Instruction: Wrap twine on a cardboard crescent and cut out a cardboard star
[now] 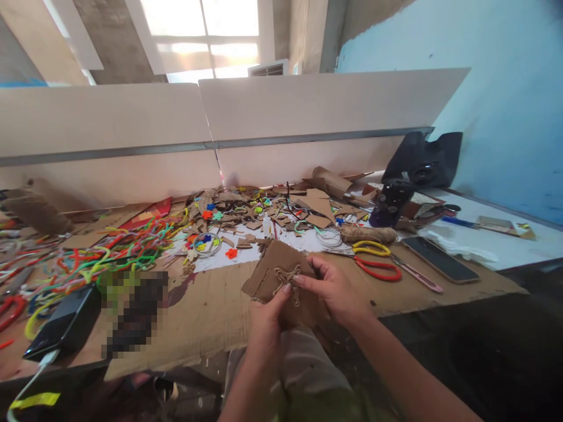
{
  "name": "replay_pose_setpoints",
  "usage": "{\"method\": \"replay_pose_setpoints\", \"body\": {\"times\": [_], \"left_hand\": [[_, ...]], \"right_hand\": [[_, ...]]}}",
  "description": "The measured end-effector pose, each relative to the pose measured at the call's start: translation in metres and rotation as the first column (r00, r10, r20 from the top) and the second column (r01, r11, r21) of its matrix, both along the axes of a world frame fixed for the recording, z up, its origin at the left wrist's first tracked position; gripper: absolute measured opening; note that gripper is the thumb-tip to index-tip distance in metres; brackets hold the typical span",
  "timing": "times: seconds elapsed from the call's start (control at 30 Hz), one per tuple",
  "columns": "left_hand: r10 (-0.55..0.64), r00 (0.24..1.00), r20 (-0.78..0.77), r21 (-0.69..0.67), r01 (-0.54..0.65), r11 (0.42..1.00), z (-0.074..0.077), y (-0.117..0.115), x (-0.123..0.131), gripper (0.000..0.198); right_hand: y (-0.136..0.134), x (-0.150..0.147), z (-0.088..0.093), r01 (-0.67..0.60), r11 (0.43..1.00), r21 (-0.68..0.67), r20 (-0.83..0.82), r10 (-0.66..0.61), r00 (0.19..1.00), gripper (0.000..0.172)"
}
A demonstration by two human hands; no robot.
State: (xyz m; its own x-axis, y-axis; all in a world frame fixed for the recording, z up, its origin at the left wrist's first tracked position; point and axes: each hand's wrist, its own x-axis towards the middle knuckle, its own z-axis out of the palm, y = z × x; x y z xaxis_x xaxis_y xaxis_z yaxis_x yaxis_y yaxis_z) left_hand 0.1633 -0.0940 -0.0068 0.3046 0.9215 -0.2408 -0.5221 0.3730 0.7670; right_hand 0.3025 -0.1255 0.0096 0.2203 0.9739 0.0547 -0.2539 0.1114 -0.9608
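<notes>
Between my two hands, over the near edge of the table, is a brown cardboard piece (269, 271). Twine (288, 273) lies on its face in a looped, star-like outline. My left hand (269, 310) grips the lower left of the cardboard, its thumb on the twine. From the right side my right hand (336, 290) holds the same piece, thumb pressed to the twine and fingers behind the board. Scissors with yellow handles (372, 248) and scissors with red handles (379, 268) lie just right of my right hand.
Colourful pipe cleaners (132, 249) heap on the left, near a black power bank (65, 322) with a white cable. Cardboard scraps (319, 205) litter the back. On the right are a twine roll (368, 234), a phone (440, 259) and a pink-handled tool (422, 278).
</notes>
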Motion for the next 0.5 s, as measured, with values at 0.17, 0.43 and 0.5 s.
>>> {"method": "replay_pose_setpoints", "body": {"times": [0.17, 0.43, 0.5], "left_hand": [[0.057, 0.998, -0.022, -0.054, -0.058, 0.997, -0.006, 0.007, -0.003, 0.061], [0.103, 0.994, 0.036, -0.041, -0.102, 0.994, -0.003, 0.035, -0.011, 0.045], [0.074, 0.997, 0.037, -0.061, -0.071, 0.996, -0.001, 0.043, -0.011, 0.039]], "right_hand": [[-0.009, 0.051, -0.006, 0.164, 0.987, 0.003, 0.475, -0.145, 0.868, 0.045], [-0.036, 0.176, -0.027, 0.375, 0.925, 0.058, 0.987, -0.110, 0.118, 0.042], [-0.039, 0.188, -0.028, 0.364, 0.931, -0.016, 0.996, -0.017, 0.087, 0.045]]}}
